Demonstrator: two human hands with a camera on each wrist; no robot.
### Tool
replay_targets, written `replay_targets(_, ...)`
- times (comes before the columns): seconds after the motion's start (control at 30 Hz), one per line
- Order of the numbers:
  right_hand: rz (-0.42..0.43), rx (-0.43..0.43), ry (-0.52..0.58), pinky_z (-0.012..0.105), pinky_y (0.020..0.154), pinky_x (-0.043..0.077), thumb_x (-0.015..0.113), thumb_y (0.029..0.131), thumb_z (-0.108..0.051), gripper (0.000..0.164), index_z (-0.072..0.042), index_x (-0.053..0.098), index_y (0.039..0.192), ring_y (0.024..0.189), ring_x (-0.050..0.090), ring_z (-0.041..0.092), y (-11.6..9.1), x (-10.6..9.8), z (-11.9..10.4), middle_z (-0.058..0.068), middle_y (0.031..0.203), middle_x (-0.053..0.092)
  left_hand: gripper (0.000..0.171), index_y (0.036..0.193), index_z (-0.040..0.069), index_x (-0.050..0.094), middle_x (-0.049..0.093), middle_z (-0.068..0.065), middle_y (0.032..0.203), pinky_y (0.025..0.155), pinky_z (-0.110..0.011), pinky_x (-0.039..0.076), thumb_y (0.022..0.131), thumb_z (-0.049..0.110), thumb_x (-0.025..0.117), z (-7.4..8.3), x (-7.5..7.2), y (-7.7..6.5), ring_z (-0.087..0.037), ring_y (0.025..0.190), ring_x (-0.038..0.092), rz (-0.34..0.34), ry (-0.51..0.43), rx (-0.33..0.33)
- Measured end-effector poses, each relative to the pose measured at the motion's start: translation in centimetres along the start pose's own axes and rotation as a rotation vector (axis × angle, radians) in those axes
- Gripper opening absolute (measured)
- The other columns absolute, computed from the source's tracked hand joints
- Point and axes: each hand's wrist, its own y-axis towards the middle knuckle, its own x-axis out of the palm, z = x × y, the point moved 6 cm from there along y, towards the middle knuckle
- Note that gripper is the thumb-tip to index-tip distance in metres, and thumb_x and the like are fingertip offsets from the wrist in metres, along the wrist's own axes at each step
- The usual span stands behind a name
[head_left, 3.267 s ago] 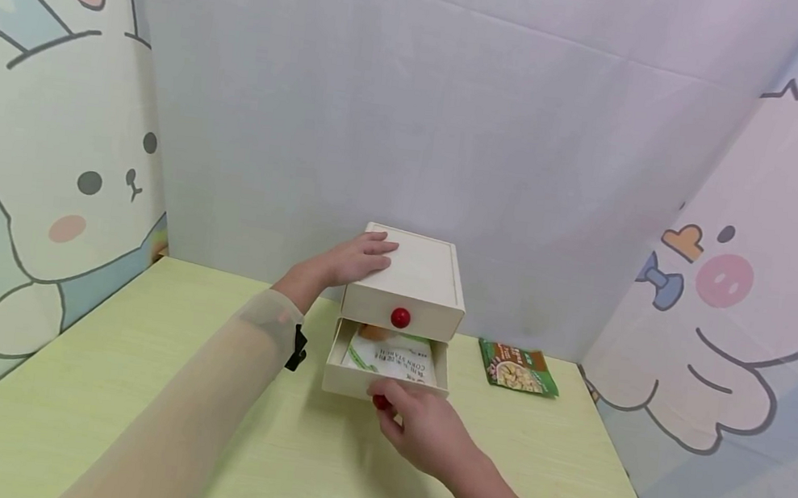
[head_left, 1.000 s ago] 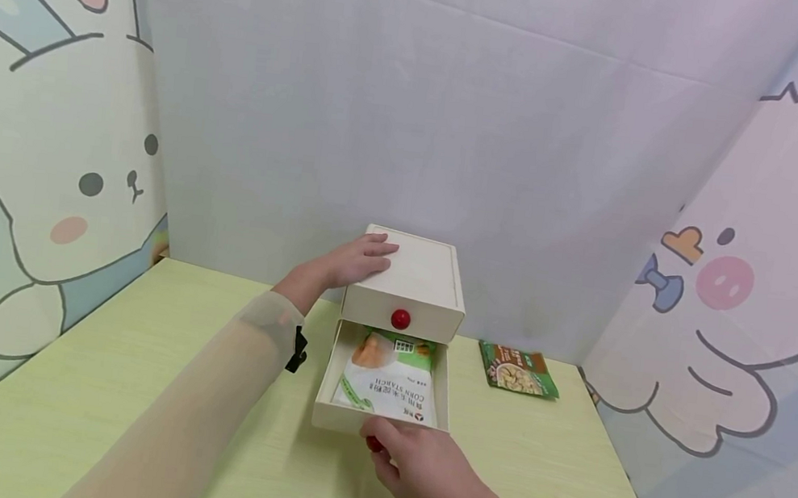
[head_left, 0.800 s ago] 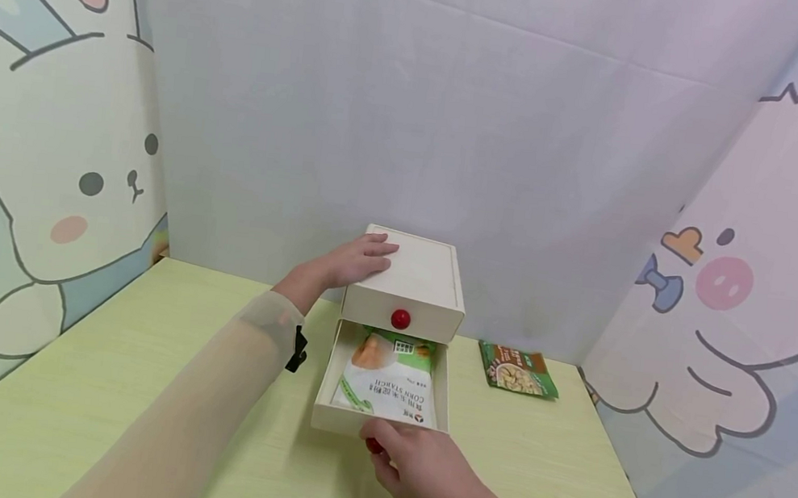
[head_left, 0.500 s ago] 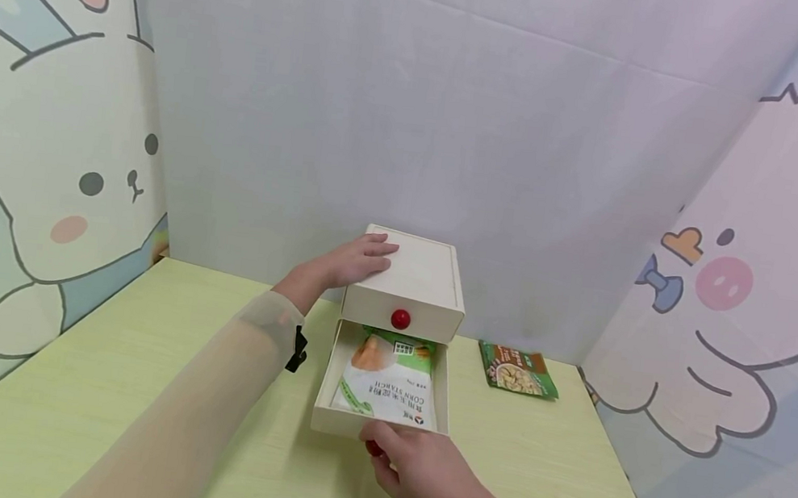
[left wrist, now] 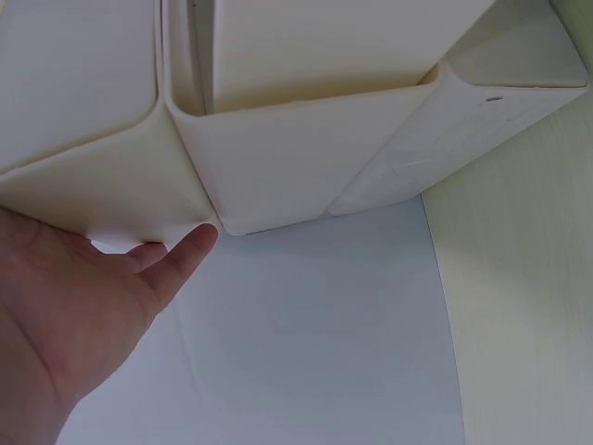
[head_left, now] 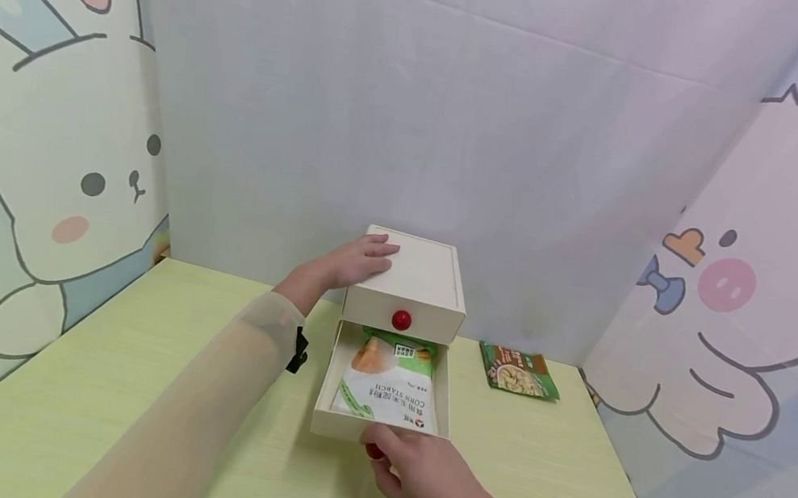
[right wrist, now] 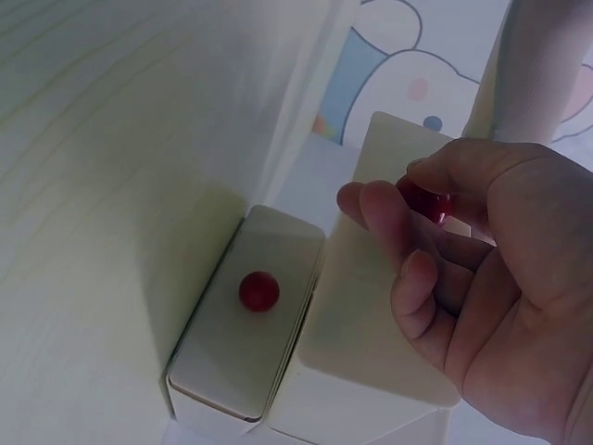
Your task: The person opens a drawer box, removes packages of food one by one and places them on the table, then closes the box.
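Note:
A cream drawer cabinet (head_left: 417, 271) with red knobs stands against the back cloth. Its pulled-out drawer (head_left: 323, 419) sits below the shut top drawer and holds a white and green bag of corn starch (head_left: 387, 390). My right hand (head_left: 429, 479) pinches this drawer's red knob (right wrist: 428, 199) between thumb and fingers. My left hand (head_left: 357, 261) rests with extended fingers on the cabinet's top at its left edge; the left wrist view shows its thumb (left wrist: 181, 264) against the side wall. Lower down, another shut drawer with a red knob (right wrist: 259, 291) appears in the right wrist view.
On the pale green-yellow table (head_left: 529, 474), a green and brown food packet (head_left: 519, 371) lies right of the cabinet. Grey cloth (head_left: 297, 108) hangs behind, with cartoon-printed panels at both sides.
Since the earliest frame, my right hand has drawn the drawer out toward me, exposing more of the corn starch bag. Over the last second it has barely shifted. My left hand stays put.

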Motion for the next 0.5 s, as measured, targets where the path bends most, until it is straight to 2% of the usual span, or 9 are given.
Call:
replay_targets(0.17,-0.079,0.021,0.130,0.011,0.072,0.052,0.075,0.103,-0.020,0.031,-0.032,0.064,0.129,0.084,0.067,-0.007,0.0,-0.6,0.4,-0.013,0.107,0.077,0.060,0.172,0.020,0.039,0.014,-0.008,0.186,0.137,-0.066,0.013,0.116,0.042,0.041,0.0,0.1,0.1,-0.039,0.173,0.008,0.000,0.002,0.000)
replay_targets(0.23,-0.084,0.027,0.178,0.008,0.069,0.050,0.073,0.106,-0.022,0.029,-0.033,0.066,0.132,0.081,0.065,-0.010,0.1,-1.2,0.4,-0.014,0.105,0.078,0.060,0.172,0.020,0.039,0.014,-0.008,0.186,0.137,-0.066,0.013,0.116,0.042,0.041,0.0,0.1,0.1,-0.039,0.173,0.008,0.001,0.003,-0.001)
replay_targets(0.33,-0.008,0.013,0.200,0.005,0.063,0.045,0.074,0.106,-0.022,0.029,-0.028,0.070,0.133,0.070,0.058,-0.015,0.6,-2.8,0.6,-0.016,0.093,0.079,0.060,0.173,0.020,0.038,0.014,-0.008,0.186,0.137,-0.065,0.013,0.116,0.041,0.041,0.1,0.1,0.0,-0.039,0.173,0.008,0.000,0.002,0.000)
replay_targets(0.43,0.070,0.026,0.194,0.008,0.057,0.041,0.075,0.105,-0.022,0.029,-0.025,0.071,0.134,0.061,0.048,-0.015,1.3,-4.2,1.3,-0.016,0.083,0.077,0.060,0.172,0.019,0.038,0.014,-0.008,0.186,0.137,-0.065,0.012,0.117,0.040,0.041,0.2,0.1,0.0,-0.039,0.173,0.008,0.001,0.004,0.006)
replay_targets(0.5,0.089,0.058,0.187,0.011,0.056,0.042,0.074,0.105,-0.022,0.028,-0.024,0.072,0.133,0.059,0.046,-0.013,1.9,-4.6,2.1,-0.015,0.081,0.075,0.060,0.173,0.019,0.038,0.014,-0.009,0.186,0.137,-0.065,0.013,0.117,0.040,0.041,0.1,0.1,0.0,-0.039,0.173,0.008,0.003,0.010,0.009)
